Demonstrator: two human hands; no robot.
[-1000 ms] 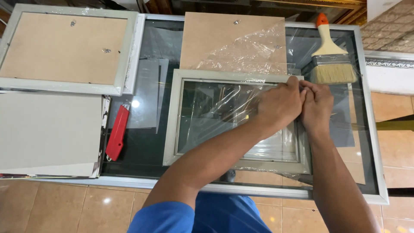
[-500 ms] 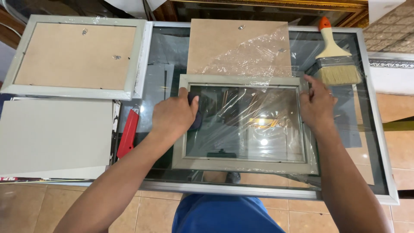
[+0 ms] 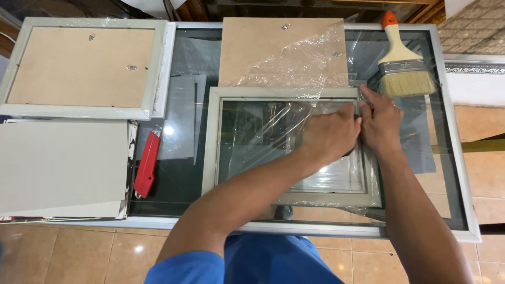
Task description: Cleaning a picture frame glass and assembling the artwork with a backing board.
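Note:
A grey picture frame (image 3: 210, 147) with a glass pane lies flat on the glass table (image 3: 315, 227), and loose clear plastic film (image 3: 305, 68) trails over its top edge. My left hand (image 3: 331, 134) reaches across the pane to the frame's right side, closed over a small dark object (image 3: 351, 153) that is mostly hidden. My right hand (image 3: 381, 123) sits right beside it on the frame's right rail, fingers pressed near the top right corner. The two hands touch.
A brown backing board (image 3: 263, 52) lies behind the frame. A wide paintbrush (image 3: 405, 73) rests at the back right. A red utility knife (image 3: 147, 164) lies left of the frame. Further left are a second frame (image 3: 16, 68), face down, and a grey board (image 3: 63, 168).
My left hand went from the right side to the frame's left edge with the dark object, then swept back across the pane to the right. My right hand stayed on the right rail.

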